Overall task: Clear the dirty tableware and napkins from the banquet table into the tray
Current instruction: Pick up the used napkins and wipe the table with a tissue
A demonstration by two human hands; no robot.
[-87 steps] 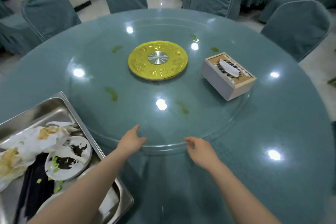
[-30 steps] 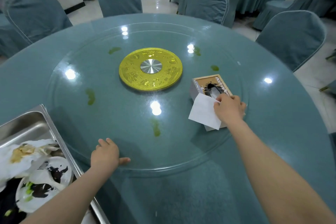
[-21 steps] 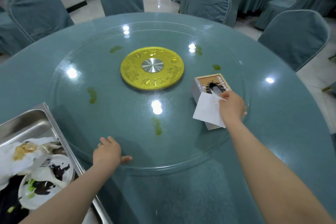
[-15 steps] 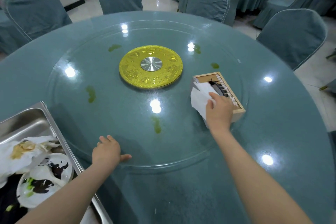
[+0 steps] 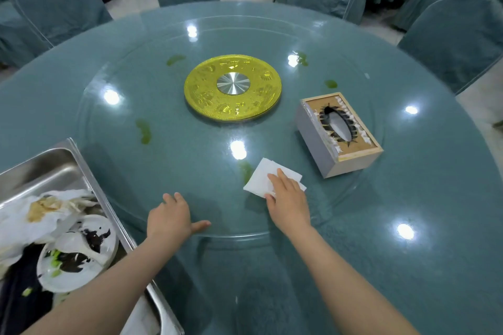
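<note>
Mostly the clearing looks done: the tray (image 5: 79, 156), left of the left hand (image 5: 170, 219), holds a dirty plate (image 5: 76, 253) and soiled napkins (image 5: 40, 215). What is left, I judge, are green smears (image 5: 143, 132) on the glass. The right hand (image 5: 288, 202) presses a white tissue (image 5: 265, 178) with flat fingers over one smear; the left rests open, holding nothing. Beyond the right fingers stands a tissue box (image 5: 337, 134).

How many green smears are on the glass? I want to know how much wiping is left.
5: far left, far right by a glare, behind the tissue box, left of centre, and beside the tissue under the right hand, perhaps partly covered.
</note>
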